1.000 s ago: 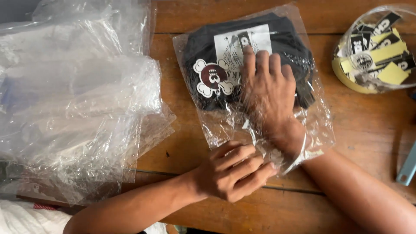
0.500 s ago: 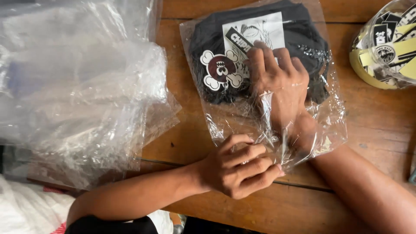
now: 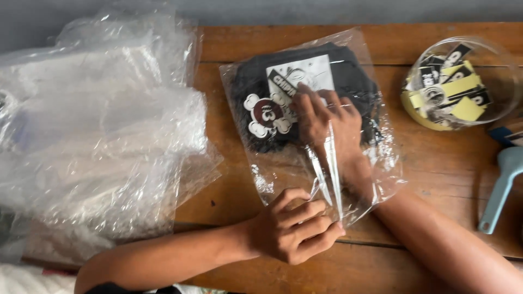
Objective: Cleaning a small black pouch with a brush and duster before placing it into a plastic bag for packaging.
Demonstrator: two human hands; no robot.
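The clear bag (image 3: 310,125) with the dark folded garment (image 3: 261,92) lies lengthwise away from the person on the wooden table (image 3: 436,158), its open mouth nearest, where the left hand (image 3: 294,226) pinches the edge shut while the right hand (image 3: 327,122) lies flat inside, fingers spread.

A clear plastic bag (image 3: 310,125) lies flat on the wooden tabletop (image 3: 436,163), its open end toward the near edge. Inside sits a folded black garment (image 3: 305,109), pushed to the far end, showing a white printed card and a round white-and-dark-red flower-shaped patch on its left part. The bag's near end is crinkled and bunched, its glossy film creased into shiny ridges.
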